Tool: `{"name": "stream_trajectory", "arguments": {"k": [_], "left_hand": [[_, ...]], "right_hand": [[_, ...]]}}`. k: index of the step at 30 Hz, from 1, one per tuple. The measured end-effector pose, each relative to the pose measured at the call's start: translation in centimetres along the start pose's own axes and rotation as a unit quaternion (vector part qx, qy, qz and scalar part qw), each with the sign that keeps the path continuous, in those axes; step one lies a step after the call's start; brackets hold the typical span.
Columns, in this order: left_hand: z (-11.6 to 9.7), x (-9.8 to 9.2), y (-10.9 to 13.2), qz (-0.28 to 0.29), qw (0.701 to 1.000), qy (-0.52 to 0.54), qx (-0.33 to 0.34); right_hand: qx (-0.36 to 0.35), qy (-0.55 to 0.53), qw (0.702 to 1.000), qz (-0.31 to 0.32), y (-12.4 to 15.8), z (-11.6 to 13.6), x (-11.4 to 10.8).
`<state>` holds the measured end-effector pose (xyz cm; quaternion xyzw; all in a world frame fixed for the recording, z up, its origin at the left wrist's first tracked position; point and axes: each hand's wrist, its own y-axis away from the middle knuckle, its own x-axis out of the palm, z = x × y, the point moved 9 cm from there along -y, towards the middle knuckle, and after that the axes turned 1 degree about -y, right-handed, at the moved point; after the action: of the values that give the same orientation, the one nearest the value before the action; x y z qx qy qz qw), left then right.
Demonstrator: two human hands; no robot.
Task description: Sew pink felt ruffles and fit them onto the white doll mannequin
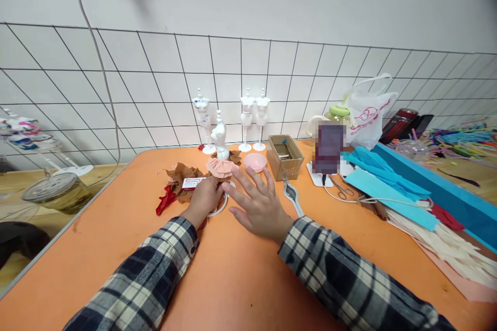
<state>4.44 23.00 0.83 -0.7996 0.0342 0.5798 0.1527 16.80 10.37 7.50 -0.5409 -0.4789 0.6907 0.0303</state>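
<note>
A small white dress-form mannequin (219, 137) stands in front of me with a ruffled pink piece (220, 167) round its lower part, like a skirt. Just below that ruffle my left hand (207, 196) is closed on the mannequin's stand; the fingers hide most of the grip. Part of a round white base (220, 208) shows beside this hand. My right hand (258, 207) is raised to the right of the ruffle, fingers spread, holding nothing. Crumpled brown paper (180, 171) and a red scrap (166, 200) lie left of my left hand.
White mannequins (247, 114) stand along the tiled wall. Behind my right hand are a pink bowl (255, 162) and a cardboard box (285, 158). Grey-handled tweezers (292, 194), a phone on a stand (330, 149), scissors (345, 192) and blue sheets (392, 196) lie rightward.
</note>
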Motion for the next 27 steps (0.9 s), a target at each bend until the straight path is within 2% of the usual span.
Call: {"name": "stream_trajectory", "arguments": {"k": [4,9,12,15,19,24,27], "left_hand": [[0.1,0.1,-0.3,-0.004,1.0,0.013,-0.005],[0.1,0.4,-0.5,-0.003,0.999,0.041,-0.002],[0.1,0.3,-0.3,-0.002,0.999,0.043,-0.006],[0.2,-0.4,0.2,-0.014,0.999,0.04,-0.012],[1.0,-1.9,1.2,-0.054,0.997,0.053,-0.021],[2.1,-2.2,2.5,-0.024,0.997,0.074,-0.023],[2.0,-3.1,3.1,-0.03,0.996,0.082,0.001]], "right_hand": [[0.024,-0.033,0.994,0.103,3.3,-1.0,-0.3],[0.09,-0.064,0.959,0.259,6.6,-4.1,2.4],[0.11,-0.098,0.938,0.313,7.4,-4.9,3.7],[0.111,-0.107,0.934,0.322,7.4,-5.1,4.0],[0.111,-0.108,0.943,0.295,7.3,-5.3,3.7],[0.101,-0.111,0.952,0.268,7.4,-5.4,3.6],[0.096,-0.112,0.952,0.268,7.5,-5.4,3.7]]}}
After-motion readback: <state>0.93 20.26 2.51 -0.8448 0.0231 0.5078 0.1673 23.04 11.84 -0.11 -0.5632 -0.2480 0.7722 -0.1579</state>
